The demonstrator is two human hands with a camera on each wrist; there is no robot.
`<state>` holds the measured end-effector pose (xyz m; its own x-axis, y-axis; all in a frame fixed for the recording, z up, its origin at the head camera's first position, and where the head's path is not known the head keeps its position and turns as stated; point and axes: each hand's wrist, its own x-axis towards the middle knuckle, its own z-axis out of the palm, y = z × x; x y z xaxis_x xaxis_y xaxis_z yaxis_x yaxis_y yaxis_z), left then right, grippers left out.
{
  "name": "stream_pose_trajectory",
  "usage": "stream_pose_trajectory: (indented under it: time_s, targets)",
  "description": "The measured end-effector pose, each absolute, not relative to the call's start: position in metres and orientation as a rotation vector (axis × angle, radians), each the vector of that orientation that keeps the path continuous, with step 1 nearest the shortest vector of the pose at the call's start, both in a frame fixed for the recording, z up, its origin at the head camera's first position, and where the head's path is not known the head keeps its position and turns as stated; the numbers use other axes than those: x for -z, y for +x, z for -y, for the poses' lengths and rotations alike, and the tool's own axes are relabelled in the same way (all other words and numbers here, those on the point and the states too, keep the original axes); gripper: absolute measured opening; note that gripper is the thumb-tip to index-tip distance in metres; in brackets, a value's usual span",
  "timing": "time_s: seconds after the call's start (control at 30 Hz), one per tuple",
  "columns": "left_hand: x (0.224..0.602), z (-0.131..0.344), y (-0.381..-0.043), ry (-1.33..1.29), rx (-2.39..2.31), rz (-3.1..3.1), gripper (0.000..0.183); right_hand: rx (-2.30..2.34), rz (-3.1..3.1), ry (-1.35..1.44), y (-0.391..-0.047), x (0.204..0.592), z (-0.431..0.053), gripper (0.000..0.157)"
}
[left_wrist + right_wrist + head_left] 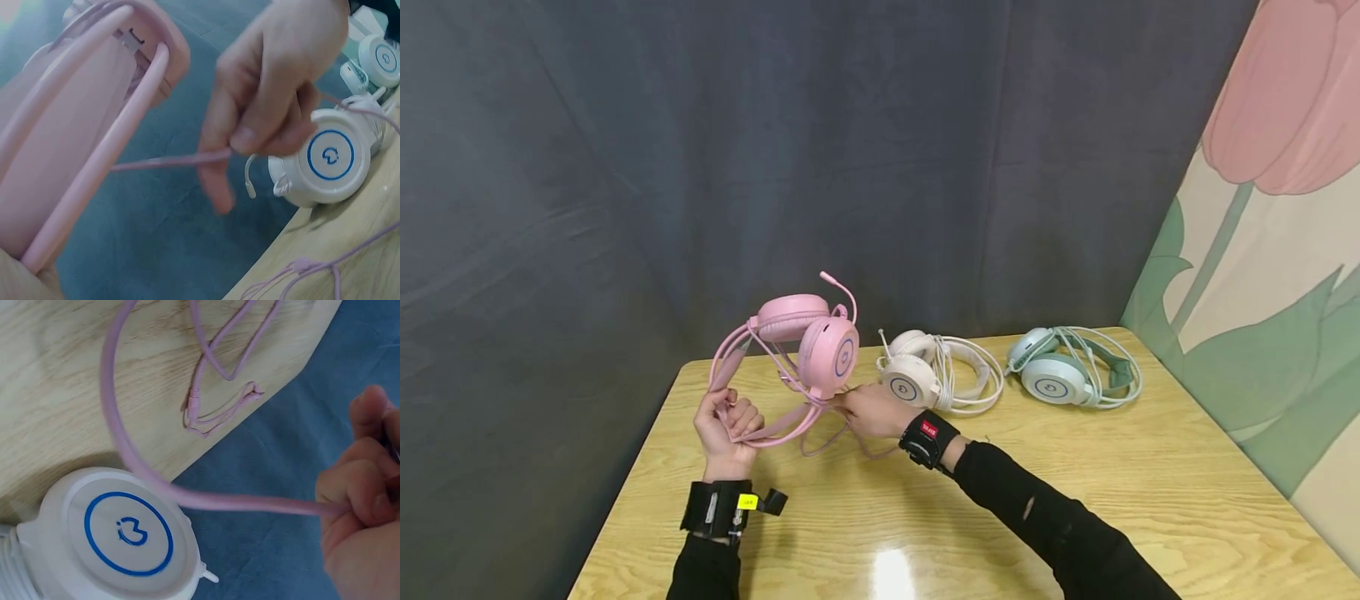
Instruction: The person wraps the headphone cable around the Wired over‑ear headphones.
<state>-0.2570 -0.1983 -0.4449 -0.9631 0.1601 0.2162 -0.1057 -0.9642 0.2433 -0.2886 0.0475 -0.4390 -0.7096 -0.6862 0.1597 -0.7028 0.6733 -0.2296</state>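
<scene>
A pink headset (pixel 828 354) with a boom microphone is held up over the table's left part. My left hand (pixel 727 425) grips it by the headband (pixel 75 144), fingers curled round the band. My right hand (pixel 874 410) is at the headset's lower right, pinching its pink cable (pixel 169 161) between thumb and fingers. In the right wrist view the cable (pixel 250 503) runs out of the fist in a loose curve. More of it lies on the wood, with a splitter and thin ends (pixel 219 419).
Just behind my right hand a white headset (pixel 917 383) lies with its cable wrapped round its band. Farther right is a pale blue-green headset (pixel 1056 375), also wrapped. A dark curtain (pixel 850 167) hangs behind the wooden table (pixel 820 533); a painted wall (pixel 1262 333) borders it on the right.
</scene>
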Motion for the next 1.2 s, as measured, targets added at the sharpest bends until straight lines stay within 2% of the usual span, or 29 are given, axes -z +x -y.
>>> stream_pose_trajectory:
  time_s: [0.27, 0.5, 0.73, 1.0, 1.2]
  targets:
    - [0.443, 0.197, -0.258, 0.222, -3.052, -0.476, 0.046, -0.485, 2.800, 1.180, -0.280, 0.428, -0.048, 0.021]
    - [0.443, 0.194, -0.259, -0.027, -3.136, -0.647, 0.039, -0.534, 2.774, 1.189, -0.276, 0.425, -0.050, 0.016]
    - [0.439, 0.190, -0.260, -0.155, -3.234, -0.863, 0.032, -0.436, 2.729, 1.183, -0.280, 0.414, -0.062, 0.026]
    - [0.438, 0.178, -0.255, -0.390, -3.404, -1.222, 0.019, -0.347, 2.676, 1.162, -0.283, 0.395, -0.067, 0.029]
    - [0.440, 0.168, -0.254, -0.404, -3.497, -1.415, 0.015, -0.310, 2.665, 1.195, -0.280, 0.392, -0.063, 0.027]
